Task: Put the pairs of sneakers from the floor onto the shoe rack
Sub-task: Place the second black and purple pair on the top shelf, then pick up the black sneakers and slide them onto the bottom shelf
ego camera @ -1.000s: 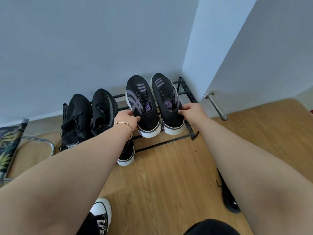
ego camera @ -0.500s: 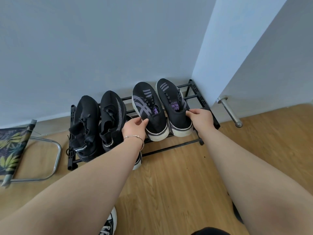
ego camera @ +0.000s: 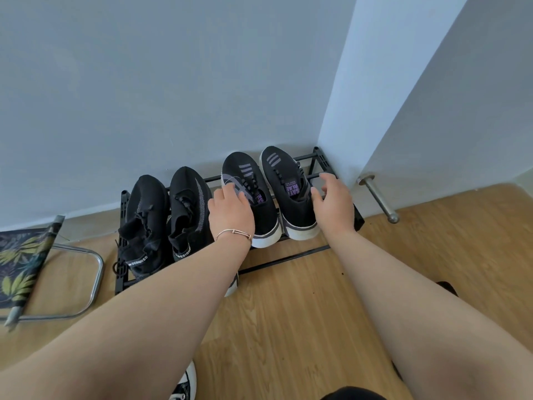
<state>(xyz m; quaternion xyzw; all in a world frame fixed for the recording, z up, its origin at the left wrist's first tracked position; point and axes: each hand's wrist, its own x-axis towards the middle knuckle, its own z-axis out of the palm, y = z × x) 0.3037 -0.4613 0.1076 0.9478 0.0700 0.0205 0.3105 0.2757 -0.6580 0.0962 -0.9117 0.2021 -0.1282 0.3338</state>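
A low black metal shoe rack [ego camera: 356, 215] stands against the wall. On its right half rest two black sneakers with white soles and purple insoles, the left one [ego camera: 264, 215] and the right one [ego camera: 291, 194]. An all-black knit pair [ego camera: 147, 215] [ego camera: 189, 209] fills the left half. My left hand [ego camera: 230, 212] hovers by the left white-soled sneaker with its fingers spread. My right hand [ego camera: 334, 203] is open beside the right sneaker, fingers apart and holding nothing. A white-soled shoe [ego camera: 232, 284] peeks out under the rack, mostly hidden by my left forearm.
A folding stool [ego camera: 34, 272] with a leaf-print seat and chrome frame sits at the left. A black-and-white sneaker [ego camera: 184, 385] lies on the wooden floor at the bottom edge. A metal door stop [ego camera: 379, 197] stands by the white door at the right.
Both hands have let go of the white-soled sneakers, which now rest on the rack. The fingers have opened and lifted slightly, and the view has risen.
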